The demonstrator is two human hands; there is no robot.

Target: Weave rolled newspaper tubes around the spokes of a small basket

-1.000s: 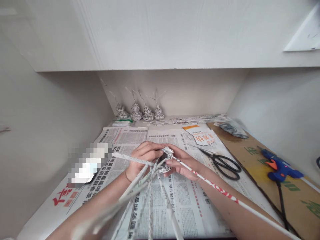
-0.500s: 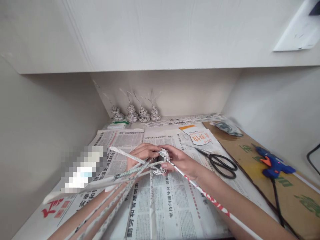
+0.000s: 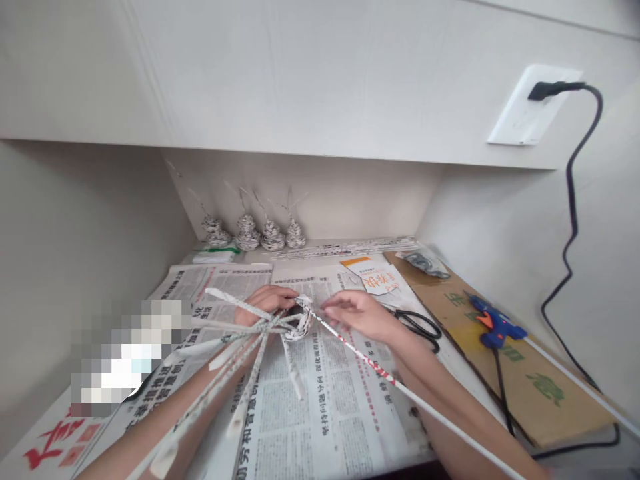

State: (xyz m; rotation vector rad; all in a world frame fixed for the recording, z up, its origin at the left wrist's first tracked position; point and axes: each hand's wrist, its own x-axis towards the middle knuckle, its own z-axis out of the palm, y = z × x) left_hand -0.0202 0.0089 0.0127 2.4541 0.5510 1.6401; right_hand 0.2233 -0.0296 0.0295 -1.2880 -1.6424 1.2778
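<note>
My left hand (image 3: 265,304) is closed around the far left side of a small round weave of rolled newspaper (image 3: 305,325), held just above the newspaper sheets. Long paper rods (image 3: 220,385) fan out from the weave towards me and to the left. One red-and-white paper rod (image 3: 373,364) runs from its rim down to the lower right, passing in front of my right forearm. Just right of the weave, my right hand (image 3: 357,313) is open, fingers slightly curled and apart, with a small gap to the weave.
Several woven paper gourds (image 3: 247,233) stand at the back left. Behind lie thin paper rods (image 3: 345,249). To the right are black scissors (image 3: 419,325), partly hidden by my arm, and a blue glue gun (image 3: 497,325) on cardboard (image 3: 543,417), its cord trailing.
My right hand has let go of the weave and moved off to the right, its fingers opening. My left hand keeps its hold. The view has shifted rightward, showing the plugged-in socket.
</note>
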